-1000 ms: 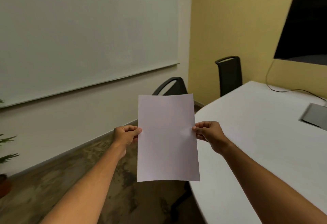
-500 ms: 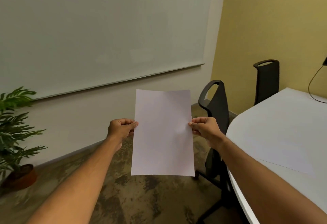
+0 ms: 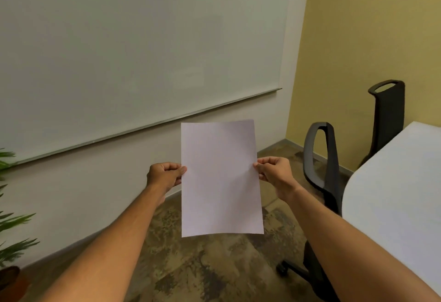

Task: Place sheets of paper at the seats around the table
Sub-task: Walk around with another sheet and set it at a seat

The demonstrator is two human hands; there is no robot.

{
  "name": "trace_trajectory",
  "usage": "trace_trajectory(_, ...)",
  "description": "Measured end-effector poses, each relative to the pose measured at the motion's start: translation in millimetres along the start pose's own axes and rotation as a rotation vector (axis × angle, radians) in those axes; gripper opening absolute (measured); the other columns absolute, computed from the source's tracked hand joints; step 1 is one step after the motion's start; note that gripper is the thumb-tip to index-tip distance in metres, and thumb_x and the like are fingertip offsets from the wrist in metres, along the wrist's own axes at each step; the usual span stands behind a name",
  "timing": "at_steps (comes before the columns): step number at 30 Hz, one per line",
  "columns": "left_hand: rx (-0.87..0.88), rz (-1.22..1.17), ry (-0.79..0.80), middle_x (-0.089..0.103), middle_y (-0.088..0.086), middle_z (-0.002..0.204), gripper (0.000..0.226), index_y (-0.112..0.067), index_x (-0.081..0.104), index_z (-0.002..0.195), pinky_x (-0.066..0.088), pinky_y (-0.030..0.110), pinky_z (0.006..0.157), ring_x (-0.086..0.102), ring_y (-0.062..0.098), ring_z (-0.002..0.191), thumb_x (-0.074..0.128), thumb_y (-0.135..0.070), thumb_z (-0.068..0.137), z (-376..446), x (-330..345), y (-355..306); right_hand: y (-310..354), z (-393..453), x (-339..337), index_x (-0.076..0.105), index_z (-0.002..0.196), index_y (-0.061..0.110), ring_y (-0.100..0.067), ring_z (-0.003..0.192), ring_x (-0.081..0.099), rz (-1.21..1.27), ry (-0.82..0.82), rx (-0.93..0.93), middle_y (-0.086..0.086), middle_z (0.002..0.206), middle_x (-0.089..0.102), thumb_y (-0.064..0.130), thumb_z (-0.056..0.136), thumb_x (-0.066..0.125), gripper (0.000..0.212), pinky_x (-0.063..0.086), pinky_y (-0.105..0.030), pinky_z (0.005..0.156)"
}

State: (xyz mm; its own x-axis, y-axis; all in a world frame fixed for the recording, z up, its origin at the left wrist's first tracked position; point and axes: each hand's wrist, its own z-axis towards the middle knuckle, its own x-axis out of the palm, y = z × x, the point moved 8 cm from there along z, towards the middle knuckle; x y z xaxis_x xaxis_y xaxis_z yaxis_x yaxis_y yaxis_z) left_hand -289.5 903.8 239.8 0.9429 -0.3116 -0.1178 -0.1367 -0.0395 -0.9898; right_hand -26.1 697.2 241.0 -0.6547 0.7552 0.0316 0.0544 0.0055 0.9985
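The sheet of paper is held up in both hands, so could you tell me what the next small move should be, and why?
Probably swing the sheet right and lower it onto the table in front of the nearer chair. The left hand and right hand pinch its side edges in the air, off the tabletop.

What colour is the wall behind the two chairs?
Mustard yellow wall, seen in the head view behind both black chairs.

Centre: a sheet of paper (image 3: 220, 177), pinched at both edges, hangs over open patterned floor (image 3: 191, 266).
Right edge: white table (image 3: 391, 206), two black chairs (image 3: 324, 165) pushed against its rim.
Upper left: whiteboard (image 3: 131, 51) closes off the wall.
Lower left: potted plant (image 3: 12, 230).
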Motion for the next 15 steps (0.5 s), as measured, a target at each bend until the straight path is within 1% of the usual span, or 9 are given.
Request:
trace_trajectory(2, 0.004, 0.011, 0.02, 0.071, 0.007, 0.094, 0.015, -0.009, 0.07, 0.091, 0.058, 0.03, 0.076, 0.07, 0.018, 0.083, 0.08, -0.01, 0.08, 36.9, 13.6, -5.4, 1.6, 34.2, 6.1, 0.069, 0.092, -0.01, -0.02, 0.075, 0.062, -0.004, -0.028, 0.001, -0.016, 0.085, 0.068, 0.0, 0.086, 0.068, 0.011, 0.055, -0.031, 0.067)
trace_trajectory(5, 0.003, 0.026, 0.04, 0.071, 0.006, 0.093, 0.014, -0.01, 0.069, 0.089, 0.058, 0.028, 0.073, 0.07, 0.018, 0.084, 0.08, -0.01, 0.08, 87.6, 36.9, -12.7, 3.0, 79.5, 10.2, 0.067, 0.095, -0.014, -0.024, 0.078, 0.06, -0.007, -0.08, 0.012, -0.018, 0.087, 0.066, -0.001, 0.087, 0.067, 0.016, 0.054, -0.038, 0.077)
trace_trajectory(7, 0.008, 0.031, 0.064, 0.071, 0.006, 0.093, 0.014, -0.011, 0.069, 0.088, 0.058, 0.028, 0.074, 0.07, 0.018, 0.083, 0.08, -0.01, 0.08, 120.6, 56.4, -18.0, 4.4, 107.4, 10.8, 0.067, 0.092, -0.013, -0.026, 0.078, 0.058, 0.013, -0.118, 0.022, -0.018, 0.085, 0.065, -0.002, 0.086, 0.066, 0.013, 0.052, -0.039, 0.077)
trace_trajectory(9, 0.011, 0.036, 0.096, 0.071, 0.006, 0.094, 0.013, -0.011, 0.069, 0.087, 0.059, 0.03, 0.075, 0.07, 0.019, 0.084, 0.08, -0.01, 0.08, 157.9, 78.6, -22.2, 4.5, 136.1, 9.8, 0.069, 0.083, -0.006, -0.025, 0.077, 0.058, 0.024, -0.158, 0.023, -0.016, 0.081, 0.065, -0.002, 0.086, 0.065, 0.006, 0.051, -0.037, 0.074)
trace_trajectory(10, 0.013, 0.04, 0.117, 0.071, 0.006, 0.093, 0.012, -0.012, 0.069, 0.085, 0.059, 0.03, 0.075, 0.07, 0.019, 0.083, 0.08, -0.01, 0.08, 176.6, 90.3, -23.2, 3.0, 150.7, 9.0, 0.069, 0.079, -0.002, -0.024, 0.076, 0.058, 0.028, -0.179, 0.023, -0.015, 0.08, 0.066, -0.002, 0.086, 0.065, 0.008, 0.051, -0.037, 0.073)
trace_trajectory(13, 0.024, 0.051, 0.191, 0.072, 0.006, 0.092, 0.013, -0.013, 0.068, 0.082, 0.059, 0.03, 0.074, 0.071, 0.019, 0.082, 0.08, -0.009, 0.079, 237.0, 128.0, -28.5, -3.2, 198.4, 6.1, 0.069, 0.081, -0.002, -0.023, 0.077, 0.06, 0.029, -0.248, 0.034, -0.016, 0.083, 0.066, -0.002, 0.087, 0.065, 0.007, 0.054, -0.037, 0.075)
trace_trajectory(15, 0.034, 0.054, 0.252, 0.072, 0.007, 0.093, 0.013, -0.012, 0.068, 0.084, 0.059, 0.033, 0.078, 0.071, 0.021, 0.083, 0.08, -0.008, 0.079, 279.0, 156.1, -34.7, -3.6, 231.4, 5.6, 0.069, 0.082, -0.002, -0.02, 0.075, 0.062, 0.038, -0.275, 0.028, -0.014, 0.082, 0.067, -0.001, 0.088, 0.065, 0.007, 0.056, -0.032, 0.07)
